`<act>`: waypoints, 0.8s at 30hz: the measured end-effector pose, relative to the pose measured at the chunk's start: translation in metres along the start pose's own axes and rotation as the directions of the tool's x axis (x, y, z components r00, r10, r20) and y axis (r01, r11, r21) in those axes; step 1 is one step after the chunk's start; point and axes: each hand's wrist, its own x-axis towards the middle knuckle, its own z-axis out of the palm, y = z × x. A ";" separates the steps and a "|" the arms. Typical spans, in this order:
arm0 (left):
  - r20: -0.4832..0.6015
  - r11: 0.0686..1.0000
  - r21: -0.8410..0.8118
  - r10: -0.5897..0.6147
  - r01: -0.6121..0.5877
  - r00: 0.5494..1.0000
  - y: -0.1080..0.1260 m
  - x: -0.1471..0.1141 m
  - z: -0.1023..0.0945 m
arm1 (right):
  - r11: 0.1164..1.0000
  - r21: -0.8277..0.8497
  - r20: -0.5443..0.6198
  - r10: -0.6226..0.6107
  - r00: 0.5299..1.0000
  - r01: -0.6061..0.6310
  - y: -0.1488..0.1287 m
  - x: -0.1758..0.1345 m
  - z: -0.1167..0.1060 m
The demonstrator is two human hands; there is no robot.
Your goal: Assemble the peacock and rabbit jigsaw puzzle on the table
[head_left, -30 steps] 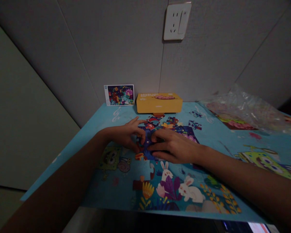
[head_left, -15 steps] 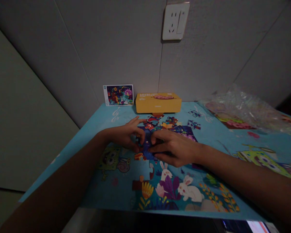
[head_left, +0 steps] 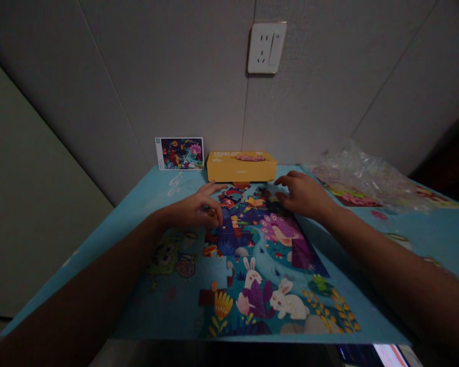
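A partly joined jigsaw puzzle with white rabbits, a pink peacock and a blue stream lies on the blue table mat. My left hand rests at the puzzle's upper left edge, fingers apart, one stretched toward the loose pieces and the others bent. Nothing shows in it. Reaching over the upper right side is my right hand, its fingers spread above or beside loose pieces; whether a fingertip touches one I cannot tell. Loose puzzle pieces in red and blue lie between the hands, some overlapping.
Against the wall stand a yellow box and a small picture card of the puzzle scene. Crumpled clear plastic lies at the back right over colourful sheets. A lit phone is below the table's front edge.
My right hand has lifted off the puzzle's middle and moved up and right to the loose pieces, uncovering the peacock and stream. My left hand stays near the left edge. The view has shifted slightly.
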 end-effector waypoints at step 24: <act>-0.060 0.985 0.166 -0.030 0.039 0.998 0.013 0.006 0.019 | 0.925 0.340 -0.210 0.253 0.944 -0.172 -0.002 0.002 -0.009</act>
